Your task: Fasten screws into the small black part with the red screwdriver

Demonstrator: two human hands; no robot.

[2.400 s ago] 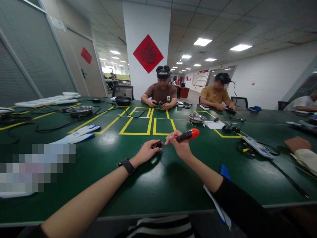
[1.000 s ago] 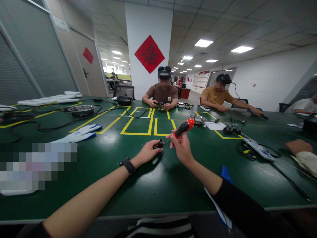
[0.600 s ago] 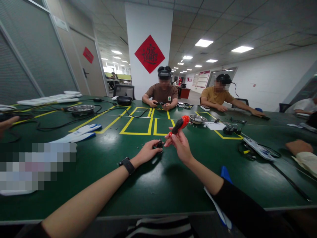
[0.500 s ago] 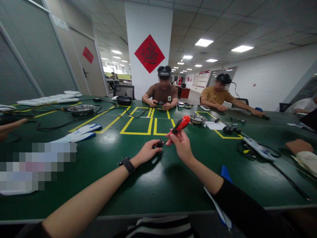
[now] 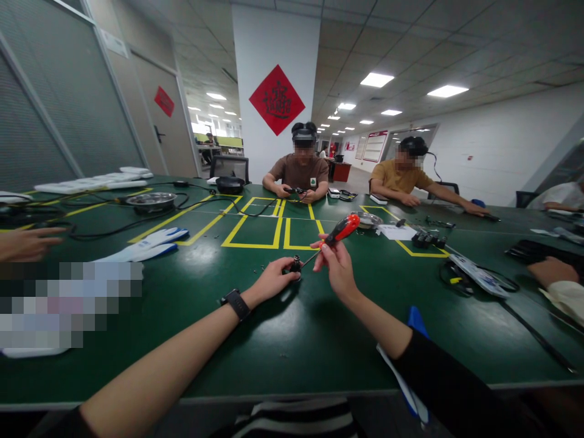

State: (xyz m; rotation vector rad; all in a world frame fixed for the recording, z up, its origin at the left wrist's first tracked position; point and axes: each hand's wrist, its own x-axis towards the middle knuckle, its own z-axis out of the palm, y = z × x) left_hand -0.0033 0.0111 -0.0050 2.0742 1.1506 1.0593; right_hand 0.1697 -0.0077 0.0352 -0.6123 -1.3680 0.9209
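Near the middle of the green table (image 5: 201,359), my left hand (image 5: 274,280) pinches a small black part with a shiny top (image 5: 296,266). My right hand (image 5: 336,264) is closed round a red and black screwdriver (image 5: 343,229), held at a slant with its handle up to the right. The metal shaft points down to the left, and its tip is at or very near the side of the black part. Whether the tip touches it cannot be made out. A few tiny pieces lie on the table left of the part.
Gloves (image 5: 157,241) lie at the left, and another blue and white glove (image 5: 416,322) by my right forearm. Metal bowls (image 5: 151,201), black parts (image 5: 426,238) and cables lie further off. Two people sit opposite; other people's hands (image 5: 27,244) show at both sides.
My right hand and the screwdriver have shifted slightly right, showing more of the shaft. The other person's hand at the left edge has moved further into view.
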